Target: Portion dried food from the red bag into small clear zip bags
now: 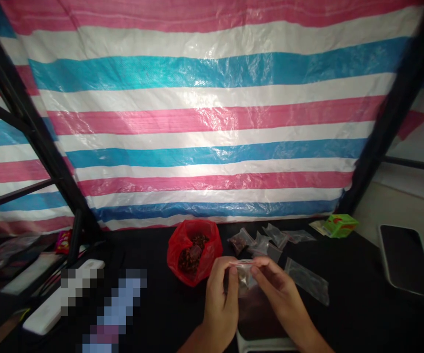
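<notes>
Both my hands pinch the top edge of a small clear plastic bag (pixel 244 278) holding dark bits. My left hand (pixel 221 301) grips its left corner and my right hand (pixel 276 289) its right corner, fingers closed. Just left of them an open red plastic bag (pixel 193 250) holds a heap of dark brown pieces. Below my hands lies a pale scale or tray (pixel 261 333) with a dark top, partly hidden by my wrists.
Several small filled and empty clear bags (pixel 267 240) lie behind my hands, and one flat bag (pixel 307 280) to the right. A green carton (pixel 340 225), a phone (pixel 405 260), a white power strip (pixel 50 304) and black frame poles stand around. A striped tarp hangs behind.
</notes>
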`<state>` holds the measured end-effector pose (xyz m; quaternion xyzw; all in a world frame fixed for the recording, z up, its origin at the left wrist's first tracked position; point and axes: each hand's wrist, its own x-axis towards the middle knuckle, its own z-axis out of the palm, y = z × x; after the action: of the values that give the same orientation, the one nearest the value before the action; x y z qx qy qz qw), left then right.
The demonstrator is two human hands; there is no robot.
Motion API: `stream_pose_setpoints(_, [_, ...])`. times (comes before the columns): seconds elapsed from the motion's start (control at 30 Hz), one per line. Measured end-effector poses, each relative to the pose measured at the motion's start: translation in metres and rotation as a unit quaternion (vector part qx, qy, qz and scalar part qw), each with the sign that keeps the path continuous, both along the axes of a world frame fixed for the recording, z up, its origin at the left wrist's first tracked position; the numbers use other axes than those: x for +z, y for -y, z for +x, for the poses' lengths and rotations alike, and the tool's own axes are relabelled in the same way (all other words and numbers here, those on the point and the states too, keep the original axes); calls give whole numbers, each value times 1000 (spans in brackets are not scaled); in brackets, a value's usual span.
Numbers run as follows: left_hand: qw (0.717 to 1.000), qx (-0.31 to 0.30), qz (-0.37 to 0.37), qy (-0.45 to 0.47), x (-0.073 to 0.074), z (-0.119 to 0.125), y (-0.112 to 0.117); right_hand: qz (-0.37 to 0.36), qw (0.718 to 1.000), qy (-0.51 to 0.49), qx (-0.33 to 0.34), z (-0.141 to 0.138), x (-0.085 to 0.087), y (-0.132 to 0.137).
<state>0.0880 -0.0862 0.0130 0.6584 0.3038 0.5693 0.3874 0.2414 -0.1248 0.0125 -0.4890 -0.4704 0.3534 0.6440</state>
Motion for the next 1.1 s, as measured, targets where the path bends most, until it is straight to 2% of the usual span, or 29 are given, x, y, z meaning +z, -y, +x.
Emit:
stream_pose_setpoints(0.2, [1000,5,-14,-12,-6,-1,-1,4,1000,-9,-8,-4,14,3])
stream_pose_setpoints(0.33, [1000,3,-28,-9,-8,0,-1,-6,999,-33,19,-8,11,0])
stream_pose_setpoints(0.43, [999,7,-32,-5,-9,1,-2,-20,999,15,35,-8,6,-2])
stream_pose_setpoints(0.57, [999,1,-28,-16,-9,1,-2,-25,995,98,11,-8,5,-2])
stream_pose_setpoints(0.7, [999,-17,-26,-30,-8,1,-2,-1,990,139,-13,-7,8,-2])
stream_pose_setpoints(0.93, [999,8,-38,-1,-6,3,-3,18,988,153,-8,-3,11,-1])
stream_pose_setpoints(1.1, [998,-3,-54,16,-3,4,-3,18,991,136,-8,0,10,-2])
